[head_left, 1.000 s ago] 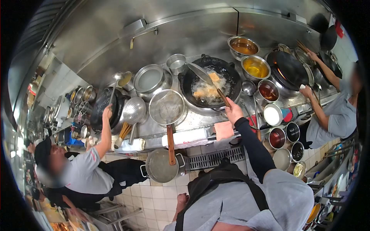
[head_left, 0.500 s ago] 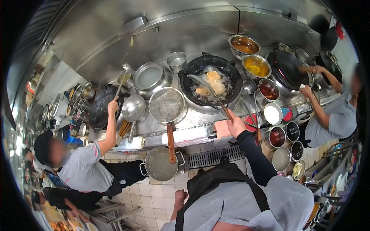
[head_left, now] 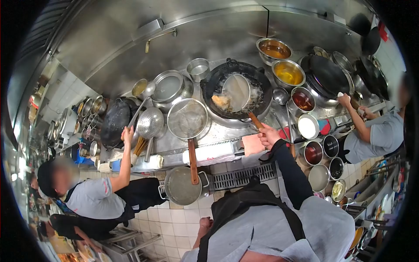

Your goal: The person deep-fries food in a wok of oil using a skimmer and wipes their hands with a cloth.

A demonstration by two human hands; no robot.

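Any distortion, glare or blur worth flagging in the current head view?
Head view: strong wide-angle bowing, black corners; soft glare across the grey stainless-steel back wall; same view: blown highlights, smeared detail at far left; bare right hand and round metal, wooden-handled ladle look fairly sharp.

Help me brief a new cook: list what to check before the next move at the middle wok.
1. Right hand gripping the skimmer by its wooden handle: ok.
2. Left hand away from the middle wok: ok; it is low, curled, nothing visible in it.
3. Fried piece in sight: ok, at the skimmer's edge.
4. Nothing hidden beneath the skimmer: cannot tell; its face blocks the view.
5. Oil temperature: cannot tell; only bubbles show.
6. Mesh strainer within the counter: not ok; its handle juts past the front edge.
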